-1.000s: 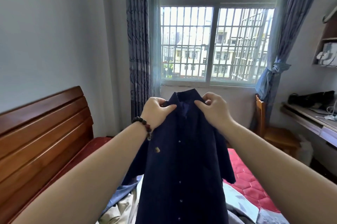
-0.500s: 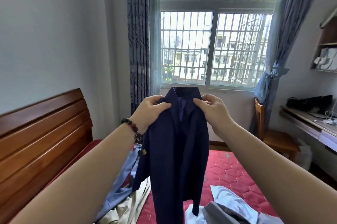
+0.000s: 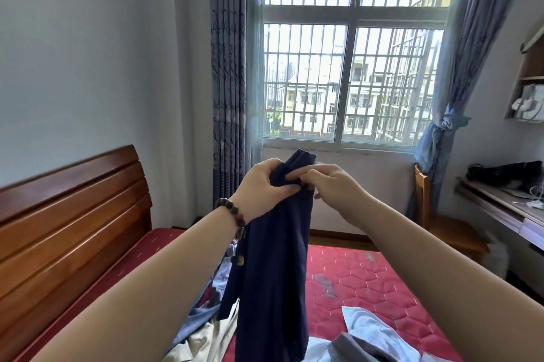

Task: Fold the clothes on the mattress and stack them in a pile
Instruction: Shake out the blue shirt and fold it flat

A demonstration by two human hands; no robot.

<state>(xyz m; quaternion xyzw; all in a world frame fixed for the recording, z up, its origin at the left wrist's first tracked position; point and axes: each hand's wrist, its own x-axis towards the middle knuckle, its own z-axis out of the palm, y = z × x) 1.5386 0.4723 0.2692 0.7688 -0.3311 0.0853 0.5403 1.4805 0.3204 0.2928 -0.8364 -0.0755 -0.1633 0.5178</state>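
A dark navy button shirt (image 3: 273, 267) hangs in the air above the red quilted mattress (image 3: 368, 288), folded lengthwise into a narrow strip. My left hand (image 3: 262, 185), with a bead bracelet on the wrist, grips its collar end from the left. My right hand (image 3: 326, 182) pinches the same top edge from the right, its fingers meeting the left hand's. Loose clothes lie below: a light blue piece (image 3: 374, 329), a grey one (image 3: 359, 350), a cream one (image 3: 203, 344) and a blue one (image 3: 203, 311).
A wooden headboard (image 3: 67, 214) runs along the left. A barred window (image 3: 347, 81) with blue curtains is ahead. A wooden chair (image 3: 441, 226) and a desk (image 3: 506, 208) with dark items stand at the right, shelves above.
My hands have come together, bringing the two shoulders of the navy shirt against each other, so the shirt now hangs as a narrow strip. More of the mattress shows.
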